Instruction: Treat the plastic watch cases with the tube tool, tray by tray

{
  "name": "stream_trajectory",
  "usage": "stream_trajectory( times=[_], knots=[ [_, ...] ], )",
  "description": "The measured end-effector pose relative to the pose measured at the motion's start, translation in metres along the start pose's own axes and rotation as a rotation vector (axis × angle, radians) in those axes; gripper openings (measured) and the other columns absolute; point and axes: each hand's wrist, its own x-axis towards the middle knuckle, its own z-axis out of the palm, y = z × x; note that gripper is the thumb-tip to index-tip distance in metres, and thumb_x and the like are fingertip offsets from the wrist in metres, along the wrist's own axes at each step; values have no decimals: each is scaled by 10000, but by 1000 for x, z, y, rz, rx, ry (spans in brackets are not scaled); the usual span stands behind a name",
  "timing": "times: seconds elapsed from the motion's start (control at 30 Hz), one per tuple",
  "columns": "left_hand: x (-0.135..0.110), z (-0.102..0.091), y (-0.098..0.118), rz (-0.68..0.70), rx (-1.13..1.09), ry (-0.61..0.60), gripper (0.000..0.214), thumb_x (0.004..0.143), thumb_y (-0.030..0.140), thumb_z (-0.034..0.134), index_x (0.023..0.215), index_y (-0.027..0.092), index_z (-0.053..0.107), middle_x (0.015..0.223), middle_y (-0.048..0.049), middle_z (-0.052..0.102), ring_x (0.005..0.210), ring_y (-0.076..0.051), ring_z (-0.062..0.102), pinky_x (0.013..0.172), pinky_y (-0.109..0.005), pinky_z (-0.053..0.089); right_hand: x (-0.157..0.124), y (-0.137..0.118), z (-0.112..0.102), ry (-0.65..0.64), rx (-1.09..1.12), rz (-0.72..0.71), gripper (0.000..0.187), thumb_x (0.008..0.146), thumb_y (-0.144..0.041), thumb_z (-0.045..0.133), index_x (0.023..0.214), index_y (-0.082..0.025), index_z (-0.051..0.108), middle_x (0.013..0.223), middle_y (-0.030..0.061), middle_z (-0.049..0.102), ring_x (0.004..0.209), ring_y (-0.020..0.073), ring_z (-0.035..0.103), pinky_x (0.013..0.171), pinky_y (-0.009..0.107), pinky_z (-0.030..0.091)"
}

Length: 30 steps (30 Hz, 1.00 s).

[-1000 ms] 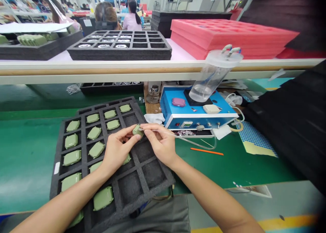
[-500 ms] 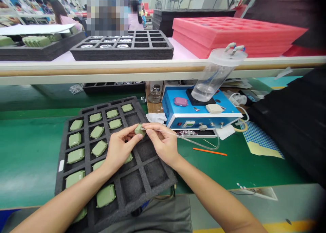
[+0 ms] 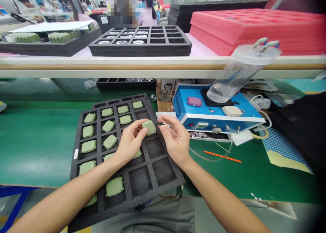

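Green case: near the middle of the frame, above the right part of the foam tray.
Pointing of the case: a broad face turns toward the camera, tilted; its outline is close to square, so which axis is longer cannot be told.
Left hand: pinched on the case's left edge, between thumb and fingers.
Right hand: thumb and fingers closed on a clear tube, whose tip points to the upper left, near the case but apart from it.
Hands: a narrow gap lies between them.
Tube's run: loops at right of centre, toward the front of the blue machine.
Tray: tilted across the lower left of the frame, more green cases in its cells.
Orange stick: on the green desk, right of centre, slanting down to the right.
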Motion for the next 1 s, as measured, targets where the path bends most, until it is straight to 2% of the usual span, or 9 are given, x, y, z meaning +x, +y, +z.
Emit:
stream_trajectory(
  times=[0.07, 0.2, 0.37, 0.43, 0.53, 0.67, 0.83, 0.9, 1.0],
  knots=[
    [0, -1, 0, 15, -10, -15, 383, 904, 305, 647, 1232, 121, 718, 1137, -113, 769, 1010, -230, 693, 904, -319, 537, 1, -1, 0, -12, -84, 72, 362, 925, -331, 694, 1278, -249, 686, 1184, 77, 756, 1040, 218, 739, 833, 322, 629],
    [-2, -2, -1, 51, 31, -58, 388, 943, 305, 590, 1280, 142, 692, 1298, -124, 726, 1105, -253, 681, 957, -346, 529, 4, -5, -2, -140, -191, 196, 228, 889, -348, 654, 990, -197, 793, 887, 62, 793, 782, 205, 728, 678, 296, 579],
    [-2, -7, 0, 112, 179, -96, 424, 970, 280, 534, 1346, 137, 671, 1373, -120, 701, 1213, -264, 658, 1079, -384, 486, 12, -10, -8, -257, -226, 220, 241, 848, -366, 643, 858, -197, 816, 721, 31, 744, 621, 161, 636, 573, 268, 485],
    [-2, -9, 3, 127, 226, -119, 432, 964, 250, 523, 1352, 134, 675, 1368, -118, 705, 1216, -260, 659, 1083, -384, 485, 15, -11, -11, -298, -241, 224, 250, 833, -374, 641, 833, -194, 815, 679, 23, 719, 591, 149, 607, 560, 263, 458],
    [-2, -10, 11, 122, 281, -149, 429, 943, 224, 539, 1325, 111, 699, 1290, -131, 740, 1089, -246, 695, 965, -355, 535, 19, -11, -13, -325, -248, 277, 269, 788, -393, 634, 800, -184, 804, 674, 25, 712, 608, 152, 616, 565, 257, 461],
    [-6, -10, 24, 116, 396, -139, 389, 881, 196, 621, 1236, 95, 742, 1058, -119, 785, 857, -216, 697, 757, -314, 536, 20, -13, -7, -350, -263, 391, 288, 720, -411, 623, 736, -162, 768, 638, 34, 687, 585, 160, 620, 522, 247, 476],
    [-17, -27, 35, 52, 421, -105, 314, 861, 176, 638, 1148, 125, 756, 864, -61, 758, 770, -194, 666, 703, -297, 502, 18, -13, -4, -364, -357, 401, 296, 728, -390, 596, 767, -149, 763, 660, 53, 709, 579, 173, 637, 514, 256, 491],
    [-19, -39, 37, -3, 320, -22, 261, 823, 155, 667, 1064, 144, 766, 831, -42, 733, 769, -181, 640, 689, -280, 487, 17, -15, -10, -393, -415, 385, 275, 747, -371, 598, 755, -154, 767, 652, 49, 711, 584, 173, 637, 528, 258, 481],
    [-15, -55, 37, -195, -24, 131, 198, 777, 124, 656, 955, 159, 736, 796, -20, 683, 728, -158, 606, 631, -254, 483, 18, -22, -22, -527, -497, 354, 197, 737, -326, 657, 698, -174, 776, 588, 22, 688, 562, 168, 624, 523, 257, 445]
  ],
)
